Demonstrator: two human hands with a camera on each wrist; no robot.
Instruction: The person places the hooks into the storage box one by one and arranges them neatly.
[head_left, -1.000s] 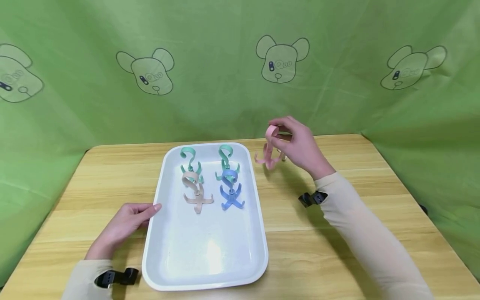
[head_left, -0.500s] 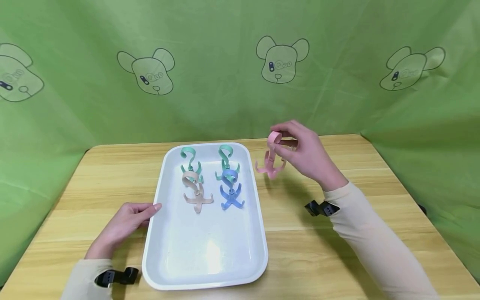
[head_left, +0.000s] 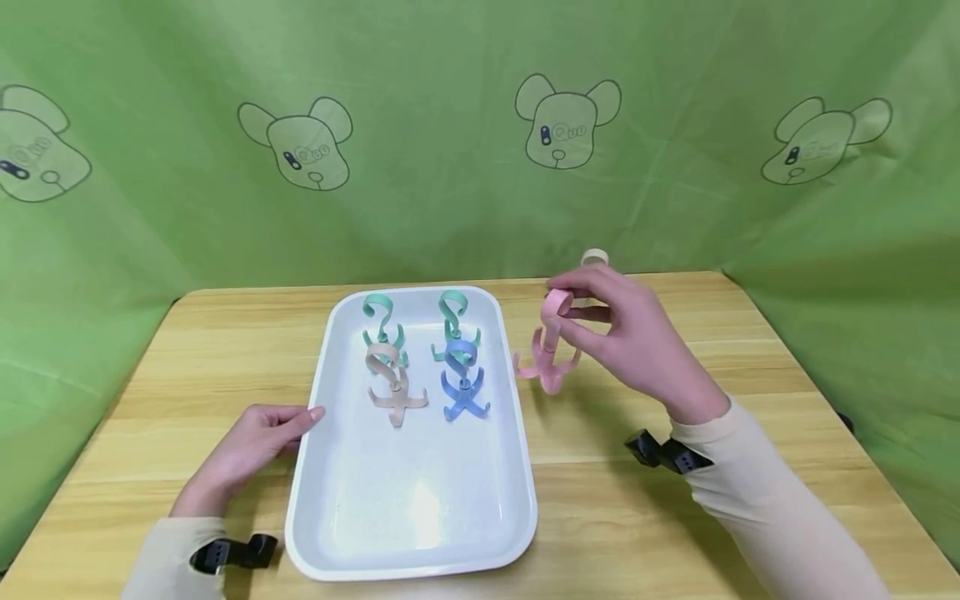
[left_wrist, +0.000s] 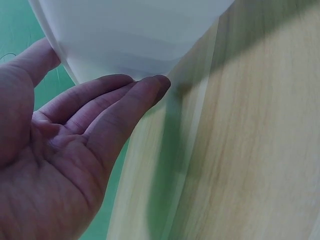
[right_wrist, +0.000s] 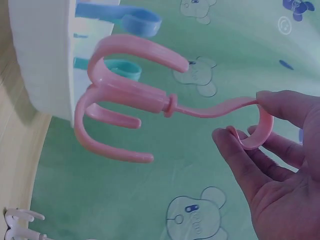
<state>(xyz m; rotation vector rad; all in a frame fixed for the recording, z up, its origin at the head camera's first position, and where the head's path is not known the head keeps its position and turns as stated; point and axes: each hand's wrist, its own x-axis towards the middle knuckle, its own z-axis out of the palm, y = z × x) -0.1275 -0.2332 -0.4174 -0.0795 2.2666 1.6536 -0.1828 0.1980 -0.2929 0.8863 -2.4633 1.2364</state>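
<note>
The pink hook [head_left: 550, 350] hangs in the air just beside the right rim of the white tray [head_left: 420, 533]. At the left, the left hand [head_left: 247, 454] lies relaxed, straight fingers touching the tray rim. At the right, the right hand [head_left: 637, 342] pinches the hook's curved top.

You're in staged recording booth, not home: green cartoon-bear backdrop cloth [head_left: 480, 150] wraps three sides of wooden counter [head_left: 750, 350]; wrist-camera mounts on your sleeves.
</note>
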